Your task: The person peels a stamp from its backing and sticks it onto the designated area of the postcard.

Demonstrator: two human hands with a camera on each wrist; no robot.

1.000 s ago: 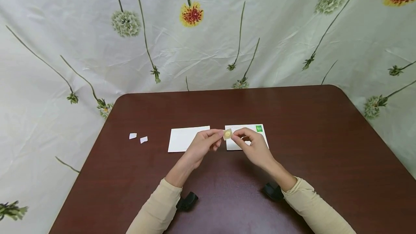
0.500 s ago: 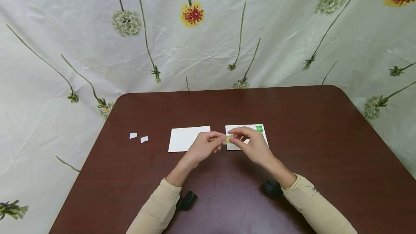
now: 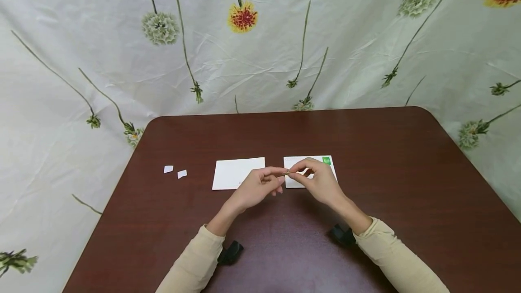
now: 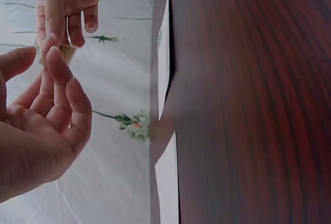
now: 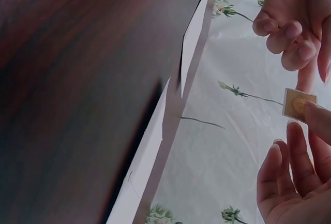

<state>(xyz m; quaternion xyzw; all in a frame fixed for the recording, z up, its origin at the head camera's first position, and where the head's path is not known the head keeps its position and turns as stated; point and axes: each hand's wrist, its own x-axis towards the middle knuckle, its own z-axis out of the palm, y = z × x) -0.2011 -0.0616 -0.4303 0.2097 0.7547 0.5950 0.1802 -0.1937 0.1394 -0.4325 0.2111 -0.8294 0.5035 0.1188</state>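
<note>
A small tan square stamp [image 5: 297,103] with a round motif is held above the table between the two hands. My right hand [image 3: 319,184] pinches it, thumb across its face in the right wrist view. The left hand [image 3: 258,189] touches the stamp with an extended index finger; its thumb stands apart in the left wrist view. From the head the stamp appears almost edge-on. Behind the right hand lies a white envelope [image 3: 293,162] with a green stamp [image 3: 326,160] at its far right corner. A plain white envelope [image 3: 234,173] lies beside it, partly behind the left hand.
Two small white paper pieces [image 3: 168,169] lie on the brown table [image 3: 366,148] at the left. Black devices [image 3: 230,253] sit at both wrists. A flower-patterned cloth [image 3: 268,58] hangs behind the table's far edge.
The stamp has tilted from showing its face to nearly edge-on. The left thumb has moved off it, leaving the left index finger stretched toward the right fingertips. The envelopes have stayed put.
</note>
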